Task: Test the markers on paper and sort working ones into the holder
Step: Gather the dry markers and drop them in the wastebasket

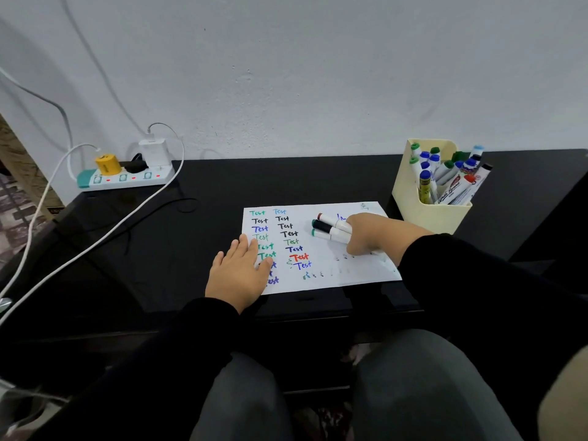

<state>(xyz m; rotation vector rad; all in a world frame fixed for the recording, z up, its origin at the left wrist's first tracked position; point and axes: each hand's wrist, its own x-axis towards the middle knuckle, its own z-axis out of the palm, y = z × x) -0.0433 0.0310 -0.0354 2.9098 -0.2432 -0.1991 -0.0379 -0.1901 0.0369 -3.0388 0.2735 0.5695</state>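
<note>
The right hand (370, 232) hides the three markers' (329, 229) rear ends.

We have one view only, head-worn, wide-angle. It looks forward and steeply down from above the seated person's lap, facing the wall (318, 74) behind the black desk (197, 243). The desk sits close, mid-frame; the knees fill the bottom edge. Straight lines bow toward the frame borders. No second view shares the scene.
</note>
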